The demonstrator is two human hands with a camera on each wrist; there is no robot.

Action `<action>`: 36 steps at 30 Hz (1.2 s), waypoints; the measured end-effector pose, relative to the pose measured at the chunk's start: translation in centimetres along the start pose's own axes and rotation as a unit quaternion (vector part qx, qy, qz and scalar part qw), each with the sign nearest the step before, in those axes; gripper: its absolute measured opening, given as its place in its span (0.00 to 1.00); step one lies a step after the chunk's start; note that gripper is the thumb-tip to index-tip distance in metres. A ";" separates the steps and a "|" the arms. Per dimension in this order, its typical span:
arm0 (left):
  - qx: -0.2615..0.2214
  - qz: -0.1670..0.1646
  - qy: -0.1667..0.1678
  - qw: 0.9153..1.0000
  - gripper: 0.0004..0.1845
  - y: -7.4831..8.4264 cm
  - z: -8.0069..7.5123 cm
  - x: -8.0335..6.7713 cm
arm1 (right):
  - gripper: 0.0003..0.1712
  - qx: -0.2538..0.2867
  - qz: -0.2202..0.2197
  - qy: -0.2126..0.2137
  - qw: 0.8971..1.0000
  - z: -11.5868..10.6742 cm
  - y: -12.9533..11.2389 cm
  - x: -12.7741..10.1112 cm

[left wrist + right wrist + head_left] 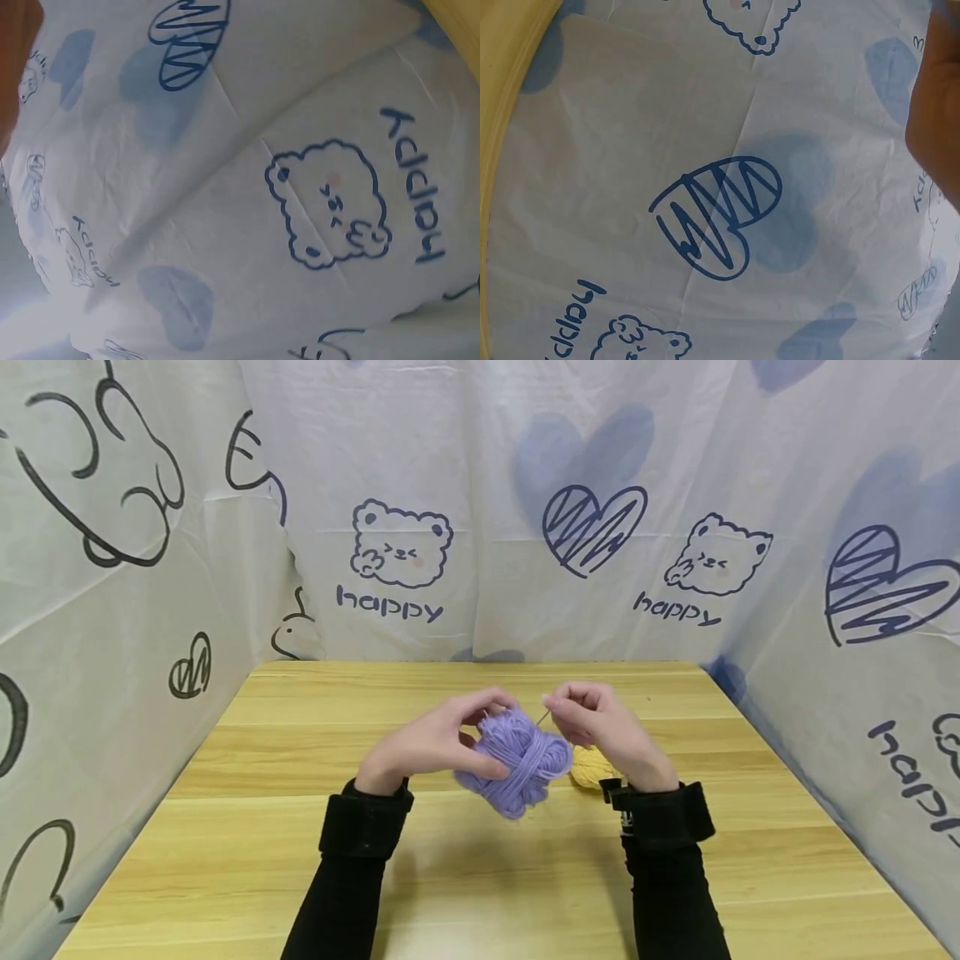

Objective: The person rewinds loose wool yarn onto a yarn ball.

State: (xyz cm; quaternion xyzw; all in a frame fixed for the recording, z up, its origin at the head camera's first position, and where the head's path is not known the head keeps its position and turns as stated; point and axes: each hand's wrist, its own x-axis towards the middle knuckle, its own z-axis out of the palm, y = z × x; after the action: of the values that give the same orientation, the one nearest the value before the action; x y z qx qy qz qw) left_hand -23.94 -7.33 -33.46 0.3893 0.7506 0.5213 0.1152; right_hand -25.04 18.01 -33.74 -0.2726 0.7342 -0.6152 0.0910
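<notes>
Mid-table (262, 827), left hand (431, 743) grips purple yarn (517, 760); edges distant.

Bright, even light; soft shadows.

The purple yarn bundle (517, 758) in the left hand's (435, 745) grip looks soft, fuzzy and matt. Just beside the right hand's (600, 720) grip lies yellow yarn (591, 767), equally woolly. Beneath both grips the worktop (480, 868) is pale wood, smooth, with a slight sheen. Beyond them hangs thin printed cloth (525, 510), matt and creased.
</notes>
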 end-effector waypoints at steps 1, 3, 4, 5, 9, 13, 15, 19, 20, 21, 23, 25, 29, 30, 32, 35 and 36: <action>0.023 -0.007 0.011 1.000 0.29 -0.1 0.0 0.1 | 0.12 0.009 -0.005 0.010 1.000 0.0 0.0 0.0; 0.056 -0.023 0.041 0.997 0.29 -0.4 0.1 0.4 | 0.11 0.019 -0.013 0.019 1.000 0.0 -0.2 -0.2; 0.064 -0.033 0.058 0.996 0.29 -0.4 0.1 0.5 | 0.12 0.020 -0.016 0.021 0.999 0.0 -0.4 -0.3; 0.066 -0.045 0.076 0.994 0.29 -0.5 0.1 0.6 | 0.12 0.017 -0.017 0.022 0.999 0.0 -0.5 -0.4; 0.031 -0.087 0.153 0.984 0.29 -0.7 0.1 0.7 | 0.14 -0.004 -0.026 0.013 1.000 0.3 -1.1 -0.8; -0.012 -0.102 0.222 0.970 0.30 -0.5 -0.1 0.7 | 0.14 -0.024 -0.041 0.001 0.999 0.6 -1.5 -1.1; -0.033 -0.101 0.249 0.963 0.30 -0.4 -0.3 0.7 | 0.14 -0.036 -0.043 -0.004 0.998 0.6 -1.7 -1.2; -0.090 -0.081 0.291 0.949 0.31 -0.2 -0.5 0.7 | 0.11 -0.072 -0.032 -0.023 0.997 0.8 -1.8 -1.2; -0.106 -0.071 0.298 0.946 0.31 -0.2 -0.5 0.6 | 0.11 -0.082 -0.030 -0.031 0.996 0.8 -1.7 -1.1; -0.120 -0.061 0.303 0.943 0.31 -0.1 -0.5 0.6 | 0.11 -0.091 -0.028 -0.041 0.995 0.8 -1.7 -1.1; -0.150 -0.041 0.310 0.938 0.30 0.0 -0.6 0.4 | 0.10 -0.105 -0.026 -0.063 0.992 0.9 -1.5 -0.9; -0.183 -0.020 0.305 0.934 0.29 0.2 -0.7 0.3 | 0.10 -0.108 -0.028 -0.088 0.990 1.0 -1.3 -0.7; -0.240 0.016 0.258 0.936 0.27 0.5 -0.9 -0.2 | 0.10 -0.100 -0.024 -0.123 0.987 1.0 -0.6 -0.1; -0.251 0.024 0.236 0.938 0.26 0.5 -1.0 -0.3 | 0.10 -0.101 -0.020 -0.125 0.987 1.0 -0.5 0.0; -0.263 0.035 0.187 0.946 0.27 0.6 -1.0 -0.5 | 0.08 -0.104 -0.009 -0.121 0.987 0.8 -0.1 0.1; -0.241 0.044 0.108 0.964 0.29 0.7 -0.9 -0.8 | 0.05 -0.111 0.016 -0.102 0.988 0.5 0.3 0.1; -0.227 0.046 0.084 0.969 0.29 0.7 -0.9 -0.8 | 0.06 -0.111 0.026 -0.094 0.989 0.3 0.3 0.1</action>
State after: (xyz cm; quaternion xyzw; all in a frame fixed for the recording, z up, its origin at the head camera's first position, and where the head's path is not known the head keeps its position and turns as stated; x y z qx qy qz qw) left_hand -23.55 -8.44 -32.62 0.3414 0.6012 0.7136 0.1129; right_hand -25.06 17.74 -34.11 -0.3188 0.7927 -0.4990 0.1447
